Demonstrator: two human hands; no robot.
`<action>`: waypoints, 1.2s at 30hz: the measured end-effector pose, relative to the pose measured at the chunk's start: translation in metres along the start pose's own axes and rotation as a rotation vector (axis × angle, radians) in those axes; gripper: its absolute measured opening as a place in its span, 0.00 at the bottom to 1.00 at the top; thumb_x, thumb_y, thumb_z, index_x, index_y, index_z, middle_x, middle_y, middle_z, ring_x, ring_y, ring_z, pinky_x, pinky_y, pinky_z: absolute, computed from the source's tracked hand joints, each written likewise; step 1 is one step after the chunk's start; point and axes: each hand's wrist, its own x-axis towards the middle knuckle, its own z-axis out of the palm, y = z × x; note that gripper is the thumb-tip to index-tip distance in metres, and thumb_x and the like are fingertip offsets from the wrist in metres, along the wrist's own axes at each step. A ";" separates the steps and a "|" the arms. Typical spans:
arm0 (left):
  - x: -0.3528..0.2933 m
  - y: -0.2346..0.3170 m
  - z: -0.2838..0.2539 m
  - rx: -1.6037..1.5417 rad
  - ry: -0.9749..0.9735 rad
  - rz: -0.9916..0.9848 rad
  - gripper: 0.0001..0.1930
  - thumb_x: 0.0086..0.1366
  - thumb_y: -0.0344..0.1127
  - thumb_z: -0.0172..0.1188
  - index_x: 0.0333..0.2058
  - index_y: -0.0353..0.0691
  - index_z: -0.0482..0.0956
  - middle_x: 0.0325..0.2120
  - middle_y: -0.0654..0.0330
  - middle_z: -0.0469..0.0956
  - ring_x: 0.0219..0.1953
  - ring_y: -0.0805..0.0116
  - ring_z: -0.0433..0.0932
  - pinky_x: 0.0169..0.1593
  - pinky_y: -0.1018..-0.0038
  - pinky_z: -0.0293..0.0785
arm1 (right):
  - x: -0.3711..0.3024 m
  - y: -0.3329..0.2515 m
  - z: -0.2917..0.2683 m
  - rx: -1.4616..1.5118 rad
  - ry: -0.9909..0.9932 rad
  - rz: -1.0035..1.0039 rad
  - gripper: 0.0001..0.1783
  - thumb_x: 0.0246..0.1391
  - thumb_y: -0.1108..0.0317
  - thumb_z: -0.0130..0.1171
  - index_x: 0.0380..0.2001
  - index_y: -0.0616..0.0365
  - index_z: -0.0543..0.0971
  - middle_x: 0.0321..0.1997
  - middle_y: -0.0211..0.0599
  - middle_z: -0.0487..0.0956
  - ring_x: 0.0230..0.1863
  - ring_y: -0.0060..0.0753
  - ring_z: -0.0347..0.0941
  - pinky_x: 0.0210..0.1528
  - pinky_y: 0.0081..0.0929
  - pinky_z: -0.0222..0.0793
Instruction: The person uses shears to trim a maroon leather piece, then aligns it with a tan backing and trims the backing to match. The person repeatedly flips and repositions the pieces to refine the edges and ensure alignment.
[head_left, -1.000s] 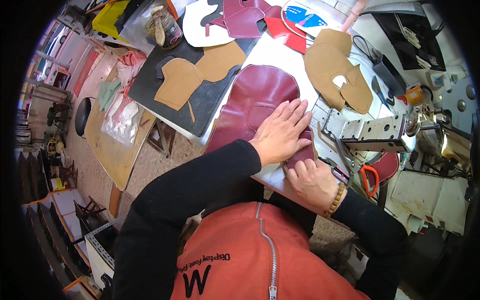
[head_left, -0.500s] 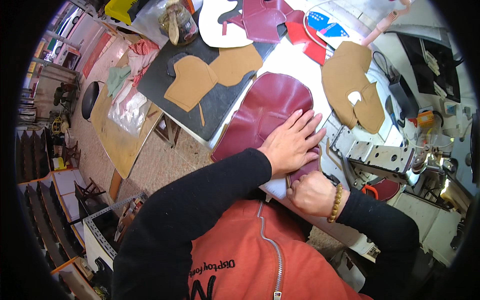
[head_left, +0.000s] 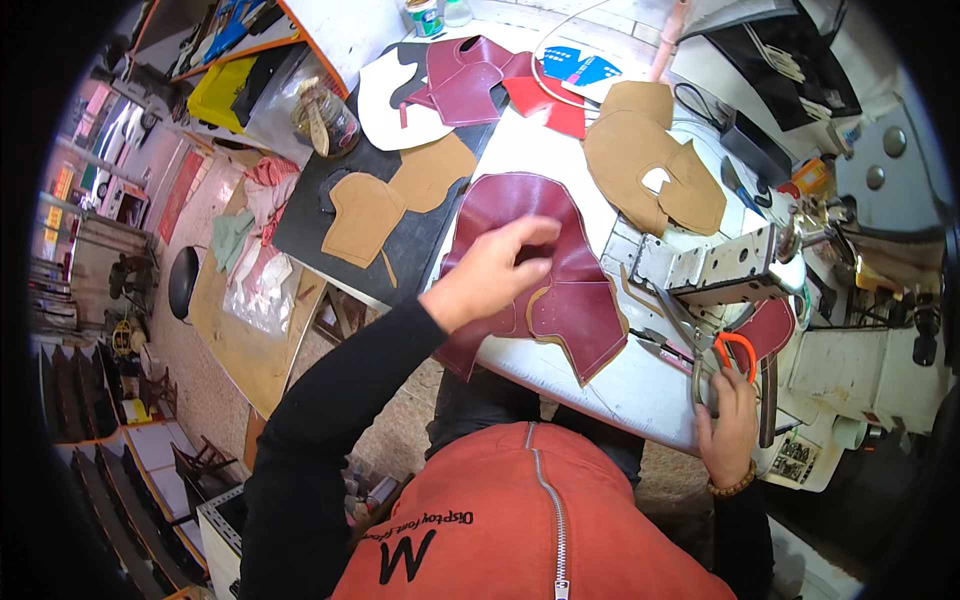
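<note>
A burgundy leather piece (head_left: 575, 315) with stitched seams and tan edges lies spread on the white worktable, its lower flaps at the near edge. Over its middle is my left hand (head_left: 495, 272), thumb and fingers apart, holding nothing; it hides part of the leather. At the right of the table, my right hand (head_left: 730, 425) has its fingers curled at the handles of a pair of scissors (head_left: 735, 350), one handle orange. Beside the blades lie slim dark tools (head_left: 660, 343).
A sewing machine arm (head_left: 725, 265) juts in at the right, by a smaller burgundy piece (head_left: 768, 328). Tan pieces (head_left: 630, 165) lie behind; more tan pieces (head_left: 365, 215) rest on a black mat (head_left: 300, 240). A jar (head_left: 325, 120) stands far left.
My right hand has left the leather's near edge and moved right to the scissors. My left hand has come off the leather, moving left. The leather's lower flaps now lie spread open.
</note>
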 end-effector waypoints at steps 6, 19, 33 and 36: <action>-0.050 0.011 0.048 0.882 -0.095 0.429 0.34 0.51 0.39 0.73 0.57 0.39 0.72 0.58 0.49 0.71 0.62 0.51 0.69 0.66 0.53 0.65 | -0.017 0.014 0.021 0.027 0.030 0.095 0.29 0.46 0.78 0.58 0.55 0.66 0.71 0.58 0.54 0.71 0.59 0.60 0.66 0.61 0.46 0.63; -0.031 0.000 0.054 1.391 -0.347 0.693 0.22 0.63 0.34 0.54 0.54 0.26 0.71 0.57 0.33 0.70 0.60 0.40 0.73 0.56 0.56 0.77 | 0.010 0.027 0.022 -0.003 0.054 0.187 0.36 0.41 0.83 0.54 0.60 0.64 0.69 0.52 0.55 0.74 0.53 0.59 0.70 0.56 0.46 0.66; -0.030 -0.007 0.048 1.109 -0.051 0.473 0.18 0.59 0.32 0.59 0.47 0.31 0.72 0.54 0.40 0.74 0.53 0.51 0.78 0.46 0.64 0.82 | -0.002 -0.027 0.028 0.767 0.198 0.434 0.47 0.44 0.86 0.58 0.71 0.54 0.61 0.35 0.30 0.68 0.33 0.22 0.65 0.37 0.21 0.65; -0.027 -0.004 0.036 0.984 -0.016 0.456 0.15 0.61 0.32 0.62 0.45 0.34 0.74 0.52 0.47 0.77 0.49 0.58 0.81 0.42 0.69 0.82 | -0.001 -0.043 0.035 0.922 0.163 0.481 0.49 0.45 0.85 0.65 0.71 0.51 0.61 0.29 0.22 0.64 0.28 0.16 0.61 0.31 0.16 0.61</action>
